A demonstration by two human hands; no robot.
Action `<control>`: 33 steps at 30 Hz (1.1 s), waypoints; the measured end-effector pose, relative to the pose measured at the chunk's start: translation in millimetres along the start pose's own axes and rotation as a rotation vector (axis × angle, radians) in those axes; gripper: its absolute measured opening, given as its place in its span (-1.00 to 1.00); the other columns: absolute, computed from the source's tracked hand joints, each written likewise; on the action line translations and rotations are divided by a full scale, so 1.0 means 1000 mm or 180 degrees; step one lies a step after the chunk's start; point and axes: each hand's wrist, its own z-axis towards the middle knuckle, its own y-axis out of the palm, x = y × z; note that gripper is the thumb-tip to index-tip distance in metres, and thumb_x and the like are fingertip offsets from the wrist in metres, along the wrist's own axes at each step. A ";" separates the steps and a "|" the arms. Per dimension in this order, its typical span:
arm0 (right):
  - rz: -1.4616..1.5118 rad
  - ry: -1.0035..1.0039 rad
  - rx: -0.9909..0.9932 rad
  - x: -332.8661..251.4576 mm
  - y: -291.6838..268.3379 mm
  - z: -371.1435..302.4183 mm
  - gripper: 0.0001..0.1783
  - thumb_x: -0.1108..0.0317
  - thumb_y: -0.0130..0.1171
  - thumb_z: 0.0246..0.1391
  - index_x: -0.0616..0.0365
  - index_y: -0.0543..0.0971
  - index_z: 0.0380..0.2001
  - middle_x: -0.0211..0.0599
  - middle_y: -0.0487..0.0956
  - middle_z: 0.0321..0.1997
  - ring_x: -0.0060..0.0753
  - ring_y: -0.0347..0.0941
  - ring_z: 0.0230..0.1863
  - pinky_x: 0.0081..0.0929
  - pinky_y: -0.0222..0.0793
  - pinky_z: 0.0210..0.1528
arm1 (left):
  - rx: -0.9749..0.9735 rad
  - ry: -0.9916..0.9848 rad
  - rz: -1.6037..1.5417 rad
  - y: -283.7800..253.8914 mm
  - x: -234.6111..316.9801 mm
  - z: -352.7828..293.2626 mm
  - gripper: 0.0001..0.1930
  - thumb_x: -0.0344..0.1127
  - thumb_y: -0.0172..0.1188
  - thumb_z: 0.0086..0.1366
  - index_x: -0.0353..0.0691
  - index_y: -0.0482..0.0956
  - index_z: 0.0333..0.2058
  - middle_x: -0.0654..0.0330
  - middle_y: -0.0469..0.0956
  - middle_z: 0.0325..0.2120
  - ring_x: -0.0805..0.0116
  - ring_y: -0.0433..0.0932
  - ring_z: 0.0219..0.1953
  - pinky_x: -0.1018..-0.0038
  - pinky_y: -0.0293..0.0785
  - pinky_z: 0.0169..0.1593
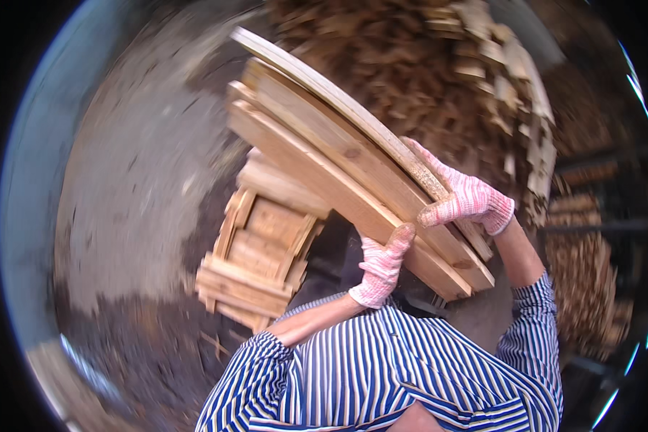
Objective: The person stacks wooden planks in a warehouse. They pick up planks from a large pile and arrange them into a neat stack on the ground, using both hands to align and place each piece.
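Note:
Several long wooden boards lie against one another in my grip, slanting from the upper left down to the right in front of my body. My left hand, in a pink and white knit glove, clasps their near edge with the thumb on top; its other fingers are mostly hidden underneath. On the far side my right hand, gloved alike, wraps round the outermost pale board, its thumb pressed over the top. The boards' lower ends reach past both hands toward my right side.
A stack of short wooden pieces stands below the boards at left. A big heap of wood pieces, blurred, fills the far side. More stacked wood sits at right beside dark bars. Grey floor stretches left to a bluish wall.

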 end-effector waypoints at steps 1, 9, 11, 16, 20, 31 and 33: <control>0.0110 0.0300 -0.0259 -0.005 0.020 0.020 0.34 0.19 0.58 -0.13 0.05 -0.13 0.55 -0.09 0.12 0.55 -0.30 0.05 0.52 -0.37 0.02 0.50 | 0.0282 -0.0139 -0.0351 -0.017 0.008 -0.010 -0.06 -0.15 0.52 0.19 -0.20 0.05 0.36 0.08 0.42 0.11 0.33 0.46 0.08 0.41 0.42 0.19; 0.0661 0.0507 -0.2230 0.136 0.120 0.211 -0.42 0.16 0.39 0.05 0.25 0.59 0.10 -0.21 0.60 0.09 -0.45 0.48 0.09 -0.39 0.41 0.21 | 0.1318 -0.1487 -0.1748 -0.169 0.020 0.034 -0.09 0.22 0.47 0.10 -0.18 0.33 0.28 0.00 0.52 0.13 0.02 0.50 0.17 -0.05 0.43 0.26; 0.1119 0.2372 -0.2039 0.149 0.172 0.263 -0.59 0.17 0.39 0.06 0.14 0.66 -0.07 -0.25 0.66 -0.04 -0.41 0.55 0.03 -0.31 0.45 0.18 | 0.1327 -0.1824 -0.2362 -0.208 0.034 0.046 -0.20 0.21 0.45 0.13 -0.09 0.43 0.24 0.09 0.52 0.18 0.01 0.48 0.20 -0.12 0.37 0.29; 0.0825 0.3118 -0.2369 0.227 0.276 0.380 -0.45 0.01 0.35 -0.03 0.07 0.59 -0.01 -0.19 0.69 -0.13 -0.27 0.65 -0.18 -0.13 0.58 -0.06 | 0.1626 -0.1879 -0.2259 -0.375 -0.010 0.106 -0.25 0.19 0.37 0.22 -0.10 0.41 0.26 0.07 0.54 0.15 0.02 0.52 0.16 -0.08 0.45 0.23; 0.0786 0.3074 -0.2044 0.297 0.344 0.443 -0.57 0.17 0.33 0.04 0.19 0.61 -0.07 -0.07 0.70 -0.16 -0.13 0.67 -0.23 -0.07 0.60 -0.07 | 0.2052 -0.1455 -0.1952 -0.478 -0.064 0.152 -0.34 0.08 0.39 0.23 -0.13 0.46 0.19 0.04 0.60 0.05 0.01 0.58 0.07 0.00 0.55 0.13; 0.0835 0.1344 -0.1888 0.407 0.272 0.361 0.35 0.12 0.60 -0.21 0.08 -0.04 0.54 -0.08 0.40 0.35 -0.28 0.32 0.34 -0.40 0.21 0.38 | 0.2471 -0.0874 -0.2231 -0.420 -0.185 0.157 -0.24 -0.29 0.49 0.15 -0.22 0.33 0.30 0.10 0.51 0.13 0.16 0.49 0.16 0.19 0.45 0.24; 0.0951 0.1588 -0.1725 0.416 0.272 0.368 0.36 0.17 0.57 -0.25 -0.01 -0.06 0.55 -0.08 0.38 0.36 -0.29 0.33 0.31 -0.42 0.24 0.35 | 0.2736 -0.0429 -0.1643 -0.420 -0.201 0.175 -0.13 -0.34 0.54 0.07 -0.20 0.24 0.32 0.10 0.51 0.07 0.19 0.51 0.11 0.23 0.48 0.19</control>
